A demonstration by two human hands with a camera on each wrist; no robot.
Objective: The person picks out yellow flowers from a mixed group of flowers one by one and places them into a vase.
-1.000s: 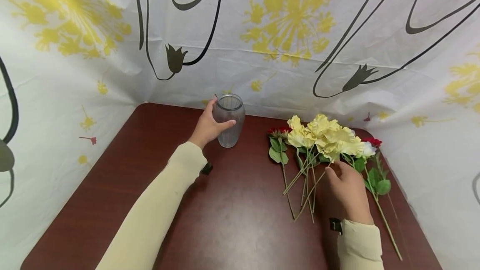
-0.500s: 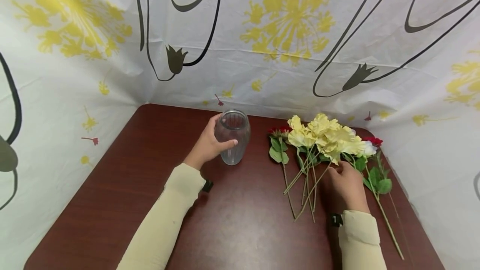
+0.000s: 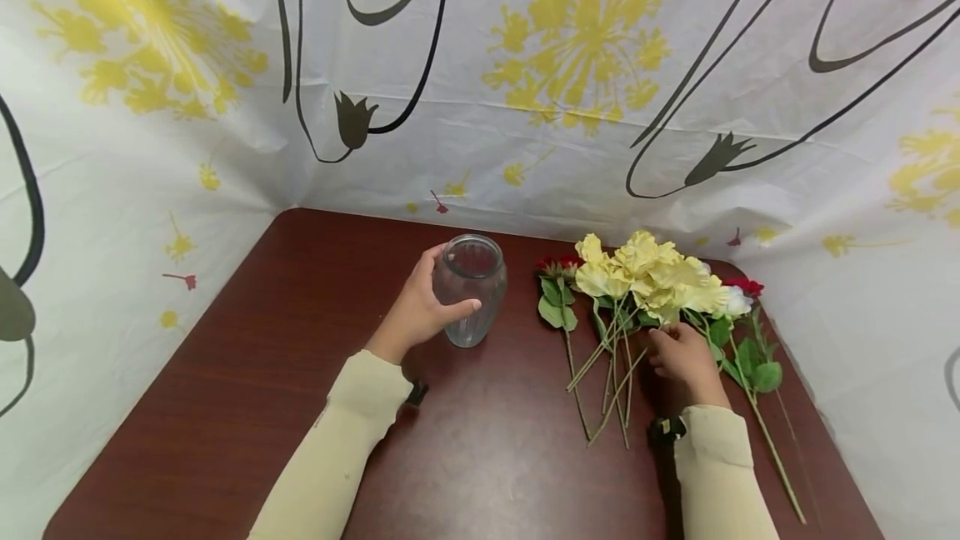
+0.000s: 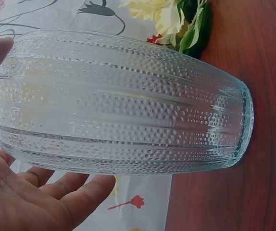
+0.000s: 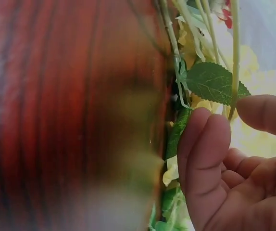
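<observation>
My left hand (image 3: 420,307) holds a clear glass vase (image 3: 483,290) from its left side, thumb in front and fingers behind. In the left wrist view the vase's dimpled, ribbed wall (image 4: 128,106) fills the middle; the vase stands roughly upright in the head view. On the right, my right hand (image 3: 686,357) is at the bunch of yellow flowers (image 3: 652,273), just below the blooms. A thin stem (image 5: 235,53) passes between its thumb and fingertips in the right wrist view, pinched there. Blooms above hide part of that stem.
A red flower (image 3: 558,265) with green leaves lies left of the yellow blooms. To their right are a white flower (image 3: 737,302), another red flower (image 3: 746,285) and a long stem (image 3: 776,452). Printed cloth (image 3: 465,140) borders the brown table (image 3: 480,457) behind and at the sides.
The vase has come nearer to me and slightly right in my left hand. My right hand has shifted a little left and up along the yellow flowers, its fingers now at a stem.
</observation>
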